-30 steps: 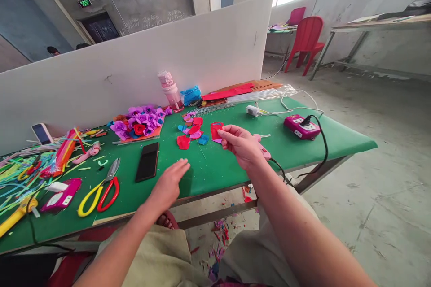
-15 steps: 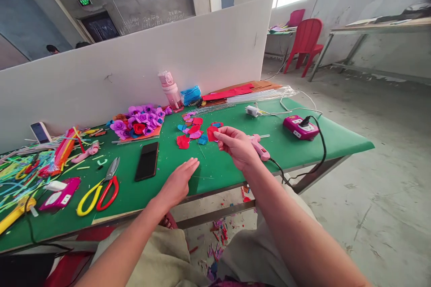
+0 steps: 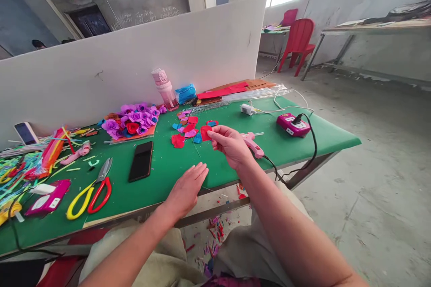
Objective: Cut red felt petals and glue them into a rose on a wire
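My right hand (image 3: 230,144) pinches a red paper petal (image 3: 205,133) between thumb and fingers, above the green table. My left hand (image 3: 187,187) is stretched out flat, palm down, at the table's front edge. A thin wire tip shows beside its fingers; whether the hand touches it I cannot tell. Just beyond the held petal lies a loose pile of red, blue and purple petals (image 3: 190,133), with another thin wire (image 3: 195,147) in front. Partly behind my right hand rests a pink glue gun (image 3: 253,144).
Scissors (image 3: 95,190) and a black phone (image 3: 141,161) lie left of my hands. Behind them sit purple and red paper roses (image 3: 134,121) and a pink bottle (image 3: 164,89). A magenta power strip (image 3: 292,125) with a black cord is at right. A white partition (image 3: 208,45) stands behind.
My left hand has moved right and a little nearer to me along the table edge, staying flat. My right hand still holds the red petal. The view has shifted slightly.
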Demonstrator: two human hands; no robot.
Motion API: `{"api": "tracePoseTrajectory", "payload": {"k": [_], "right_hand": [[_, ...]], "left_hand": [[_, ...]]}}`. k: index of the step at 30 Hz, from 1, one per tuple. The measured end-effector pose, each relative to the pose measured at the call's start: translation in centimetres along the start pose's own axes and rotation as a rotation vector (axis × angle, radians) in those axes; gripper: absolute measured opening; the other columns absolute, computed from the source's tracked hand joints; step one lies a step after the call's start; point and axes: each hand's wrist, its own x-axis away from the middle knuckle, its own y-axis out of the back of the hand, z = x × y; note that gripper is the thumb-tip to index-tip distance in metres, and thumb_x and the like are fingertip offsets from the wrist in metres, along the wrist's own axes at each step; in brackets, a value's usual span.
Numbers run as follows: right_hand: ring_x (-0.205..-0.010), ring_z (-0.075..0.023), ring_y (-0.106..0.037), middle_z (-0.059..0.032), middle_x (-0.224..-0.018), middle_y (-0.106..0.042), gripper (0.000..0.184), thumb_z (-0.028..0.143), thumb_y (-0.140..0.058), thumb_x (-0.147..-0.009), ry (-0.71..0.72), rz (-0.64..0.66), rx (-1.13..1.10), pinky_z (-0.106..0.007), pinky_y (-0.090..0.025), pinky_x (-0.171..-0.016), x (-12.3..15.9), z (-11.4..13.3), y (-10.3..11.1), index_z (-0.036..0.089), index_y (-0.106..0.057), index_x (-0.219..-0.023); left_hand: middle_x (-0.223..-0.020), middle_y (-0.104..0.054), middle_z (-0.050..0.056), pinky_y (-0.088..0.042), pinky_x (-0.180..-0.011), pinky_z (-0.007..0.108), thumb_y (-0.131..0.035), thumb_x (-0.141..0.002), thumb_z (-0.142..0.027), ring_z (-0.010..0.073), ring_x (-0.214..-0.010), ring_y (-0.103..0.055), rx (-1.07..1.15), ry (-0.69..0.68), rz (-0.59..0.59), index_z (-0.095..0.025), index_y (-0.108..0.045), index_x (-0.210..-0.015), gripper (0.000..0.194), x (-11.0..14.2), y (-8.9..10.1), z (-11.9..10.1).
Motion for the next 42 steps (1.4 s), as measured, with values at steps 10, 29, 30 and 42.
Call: {"api": "tracePoseTrajectory", "payload": {"k": [10, 29, 30, 42], "right_hand": [[-0.048, -0.0054, -0.042, 0.0067, -0.054, -0.050, 0.032, 0.037, -0.077, -0.054, 0.020, -0.009, -0.021, -0.020, -0.032, -0.048, 0.2, 0.4, 0.1, 0.017, -0.057, -0.068], [-0.048, -0.0051, -0.041, 0.0061, -0.054, -0.050, 0.031, 0.037, -0.077, -0.055, -0.017, 0.005, -0.002, -0.020, -0.032, -0.048, 0.6, 0.4, 0.1, 0.017, -0.056, -0.066], [-0.049, -0.0051, -0.041, 0.0061, -0.055, -0.051, 0.031, 0.037, -0.077, -0.055, -0.015, 0.006, 0.003, -0.020, -0.032, -0.049, 0.6, 0.4, 0.0, 0.017, -0.056, -0.066], [-0.047, -0.0058, -0.041, 0.0053, -0.055, -0.052, 0.029, 0.037, -0.077, -0.056, -0.045, 0.017, 0.038, -0.021, -0.031, -0.048, -0.1, -1.4, -1.2, 0.017, -0.059, -0.067]], "left_hand": [[-0.145, -0.037, 0.008, -0.031, -0.110, 0.044, -0.030, -0.060, 0.011, 0.0176, -0.137, -0.024, 0.087, -0.100, 0.053, -0.017, -0.032, -0.138, 0.083, -0.6, 0.6, -1.8], [-0.136, -0.049, 0.004, -0.040, -0.105, 0.040, -0.031, -0.071, 0.006, 0.0200, -0.129, -0.039, 0.039, -0.059, -0.081, -0.022, -0.041, -0.136, 0.072, 6.1, 0.5, -0.7], [-0.136, -0.050, 0.004, -0.041, -0.104, 0.039, -0.031, -0.072, 0.005, 0.0189, -0.128, -0.041, 0.065, -0.067, -0.081, -0.023, -0.042, -0.135, 0.070, 6.3, 0.5, -0.6], [-0.101, -0.070, 0.007, -0.050, -0.075, 0.030, -0.036, -0.079, -0.014, 0.0192, -0.085, -0.064, 0.707, 0.057, 0.013, -0.022, -0.069, -0.094, 0.037, 3.9, 4.4, -1.5]]}}
